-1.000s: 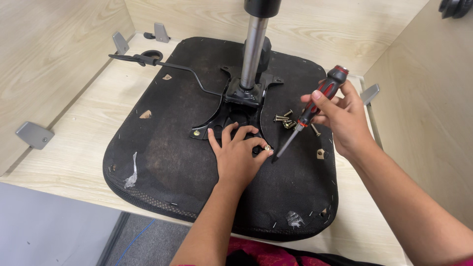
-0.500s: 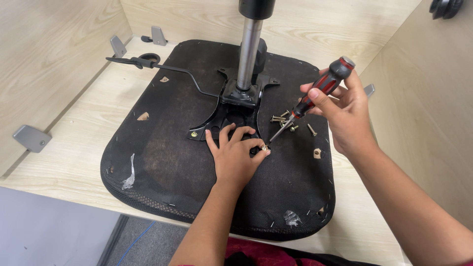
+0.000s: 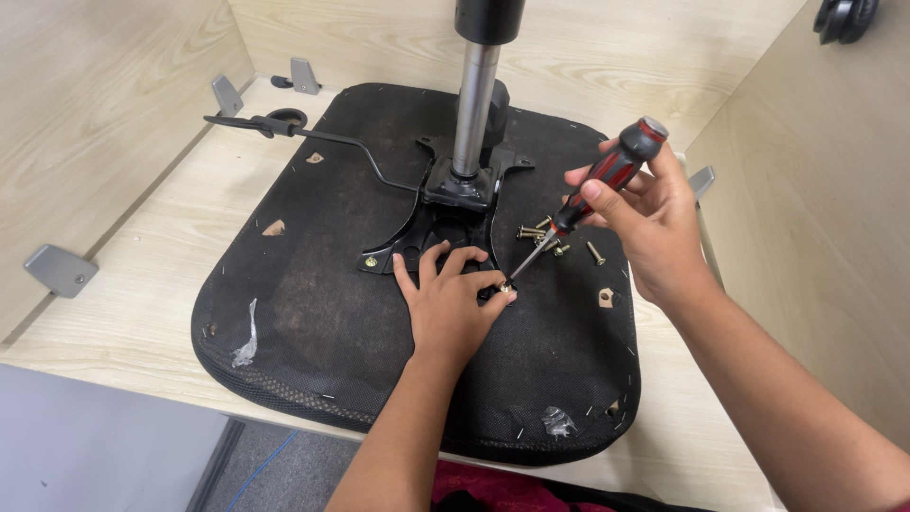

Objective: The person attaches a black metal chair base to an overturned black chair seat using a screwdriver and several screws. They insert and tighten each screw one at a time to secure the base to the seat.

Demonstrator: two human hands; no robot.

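Screw sits at the front corner of the black mounting plate, pinched upright between thumb and forefinger of the left hand; the other fingers lie spread flat on the plate and the seat underside. Screwdriver, red and black handle, slants down from the right hand with its tip meeting the screw head just at the left fingertips. Right fingers are wrapped closed about the handle, thumb along its near side.

Just beyond the left fingertips, under the screwdriver shaft: a small scatter of loose brass screws on the fabric (one lies apart, nearer the right hand). Behind the fingers the chrome gas column rises from the plate, close to the working spot but not touching either hand. A black lever rod runs off to the far left. Seat rests on a pale wooden bench with walls on three sides; grey brackets at the left wall, well apart from the hands.
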